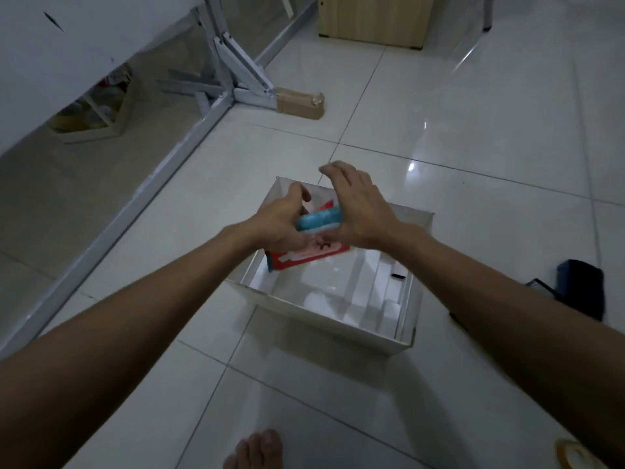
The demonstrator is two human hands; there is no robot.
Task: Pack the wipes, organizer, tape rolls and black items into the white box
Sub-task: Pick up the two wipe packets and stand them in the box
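Left grip [280, 223] clamps wipes pack [306, 257]; right grip [358, 211] braces its other end, fingers arched loose. Pack hangs tilted over white box [321, 319], far-left corner. Best lower flat against wall, saving room.

Red-and-blue wipes pack [314, 255] tilted, held above far-left part of white box [321, 282]. Box open-topped, on floor. Black mesh organizer [541, 288] and black item [581, 286] right of box. Yellowish tape roll [571, 453] on floor, well apart.
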